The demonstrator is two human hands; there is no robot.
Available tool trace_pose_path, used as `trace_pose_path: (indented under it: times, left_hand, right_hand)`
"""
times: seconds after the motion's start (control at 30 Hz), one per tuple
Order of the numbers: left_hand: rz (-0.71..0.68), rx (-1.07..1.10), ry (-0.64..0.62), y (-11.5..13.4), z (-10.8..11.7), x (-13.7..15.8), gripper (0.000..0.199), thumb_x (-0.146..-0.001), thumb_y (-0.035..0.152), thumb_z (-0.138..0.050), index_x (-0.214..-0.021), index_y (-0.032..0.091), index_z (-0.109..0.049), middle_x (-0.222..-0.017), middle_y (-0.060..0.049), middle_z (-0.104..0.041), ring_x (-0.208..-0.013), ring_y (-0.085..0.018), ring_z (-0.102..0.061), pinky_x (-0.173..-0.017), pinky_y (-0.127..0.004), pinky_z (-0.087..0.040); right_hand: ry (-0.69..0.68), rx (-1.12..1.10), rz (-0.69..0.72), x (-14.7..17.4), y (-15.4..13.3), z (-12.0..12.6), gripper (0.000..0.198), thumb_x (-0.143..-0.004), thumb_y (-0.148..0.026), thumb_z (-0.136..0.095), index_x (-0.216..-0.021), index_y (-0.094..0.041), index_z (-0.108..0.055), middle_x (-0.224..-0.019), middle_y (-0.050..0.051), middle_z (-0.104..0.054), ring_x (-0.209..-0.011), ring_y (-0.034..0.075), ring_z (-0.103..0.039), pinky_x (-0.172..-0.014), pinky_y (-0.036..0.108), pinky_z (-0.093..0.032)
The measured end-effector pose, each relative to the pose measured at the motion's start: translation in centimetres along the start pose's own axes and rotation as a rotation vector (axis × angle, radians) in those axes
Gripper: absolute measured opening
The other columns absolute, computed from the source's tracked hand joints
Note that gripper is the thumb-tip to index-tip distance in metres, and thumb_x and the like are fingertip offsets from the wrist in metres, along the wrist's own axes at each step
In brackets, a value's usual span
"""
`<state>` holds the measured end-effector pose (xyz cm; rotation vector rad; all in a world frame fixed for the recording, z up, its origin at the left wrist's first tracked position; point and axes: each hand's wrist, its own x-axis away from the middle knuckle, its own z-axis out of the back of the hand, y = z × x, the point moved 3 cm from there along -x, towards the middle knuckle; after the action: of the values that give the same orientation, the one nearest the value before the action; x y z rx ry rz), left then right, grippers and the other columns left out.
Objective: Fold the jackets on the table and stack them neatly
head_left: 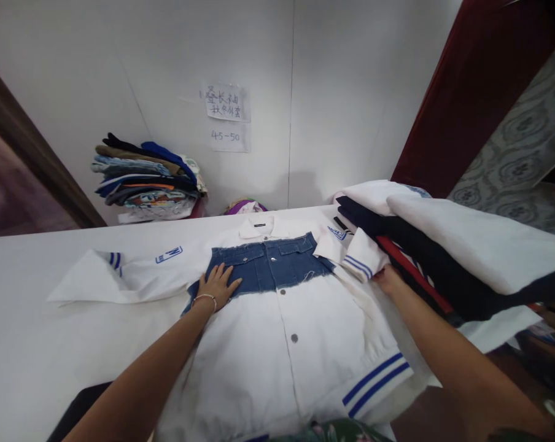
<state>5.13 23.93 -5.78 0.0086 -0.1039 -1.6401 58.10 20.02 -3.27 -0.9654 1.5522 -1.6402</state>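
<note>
A white jacket (254, 331) with a blue denim chest panel lies front side up on the table, its collar pointing away from me. My left hand (217, 287) rests flat on the left part of the denim, fingers spread. At the right, my right hand (382, 277) grips the edge of the blue-striped sleeve cuff (360, 264); its fingers are partly hidden by the cloth. That sleeve is bent in toward the chest. The other sleeve (139, 276) stretches out to the left across the table. Metal buttons run down the front, and the hem has blue stripes.
A pile of folded clothes (148, 178) stands at the back left by the wall. More garments (443, 245) are heaped at the right, close to my right arm. The white table (19, 307) extends to the left. Handwritten paper signs (226, 116) hang on the wall.
</note>
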Motion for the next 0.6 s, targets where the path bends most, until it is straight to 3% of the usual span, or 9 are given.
trace_pose_path:
  times: [0.13,0.27,0.43,0.6]
  left_hand:
    - [-0.059,-0.022,-0.034,0.3,0.3,0.3,0.054,-0.097,0.044,-0.031,-0.145,0.028,-0.052,-0.164,-0.01,-0.029,-0.152,-0.033,-0.018,-0.117,-0.061,-0.016]
    - [-0.019,-0.041,0.013,1.1,1.2,0.9,0.057,-0.096,0.045,-0.035,-0.147,0.024,-0.048,-0.162,-0.013,-0.033,-0.15,-0.033,-0.024,-0.117,-0.059,-0.019]
    - [0.061,-0.056,0.135,0.9,2.7,3.5,0.057,-0.094,0.048,-0.041,-0.141,0.017,-0.053,-0.152,-0.017,-0.047,-0.141,-0.032,-0.039,-0.116,-0.051,-0.025]
    - [0.312,0.033,0.17,-3.1,3.2,8.4,0.056,-0.091,0.051,-0.043,-0.129,0.012,-0.06,-0.135,-0.02,-0.059,-0.128,-0.035,-0.052,-0.105,-0.045,-0.041]
  right_hand:
    - [0.043,-0.105,-0.114,3.5,2.8,1.8,0.021,-0.084,-0.031,-0.054,-0.101,-0.023,-0.064,-0.102,0.01,-0.073,-0.102,0.023,-0.069,-0.092,0.041,-0.058]
    - [-0.044,-0.193,-0.221,7.7,3.4,2.5,0.017,-0.076,-0.034,-0.066,-0.089,-0.024,-0.063,-0.106,0.01,-0.074,-0.107,0.025,-0.07,-0.095,0.04,-0.058]
    - [-0.19,0.037,-0.279,13.1,3.9,3.6,0.061,-0.07,-0.046,-0.079,-0.124,-0.024,-0.063,-0.118,0.012,-0.073,-0.112,0.031,-0.069,-0.096,0.04,-0.057]
    - [-0.205,0.363,-0.142,14.8,4.2,4.1,0.088,-0.066,-0.054,-0.079,-0.144,-0.023,-0.053,-0.137,0.014,-0.062,-0.134,0.035,-0.052,-0.115,0.048,-0.038]
